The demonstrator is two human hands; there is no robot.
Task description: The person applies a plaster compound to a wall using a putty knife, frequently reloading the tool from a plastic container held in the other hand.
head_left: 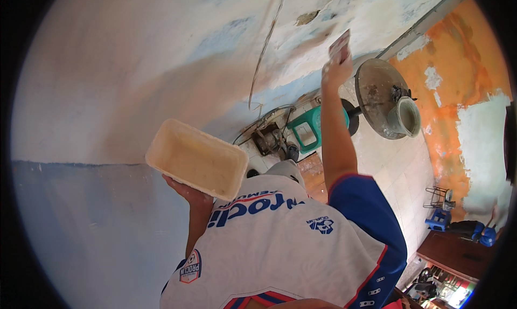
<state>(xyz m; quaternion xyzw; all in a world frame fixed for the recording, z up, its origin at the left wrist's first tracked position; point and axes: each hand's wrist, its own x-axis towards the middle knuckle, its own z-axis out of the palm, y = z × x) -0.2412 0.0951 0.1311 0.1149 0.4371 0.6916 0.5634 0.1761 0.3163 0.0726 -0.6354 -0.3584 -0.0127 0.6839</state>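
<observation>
Held out at the left is a cream rectangular tub, tilted so that its inside shows, with pale residue on its walls. My left hand grips it from beneath by the near side, its fingers partly hidden. My right arm reaches up and away to the plaster wall. In my right hand is a flat reddish-brown piece, scraper-like and slightly blurred, close to the wall; contact cannot be made out. White smears mark that hand. Nearby the wall has bluish patches and a chipped hole.
A loose cable hangs down the wall. Below stand a green plastic stool, a motor-like machine and a round table bearing a grey bucket. An orange, patched wall rises at the right, with a blue stool near it.
</observation>
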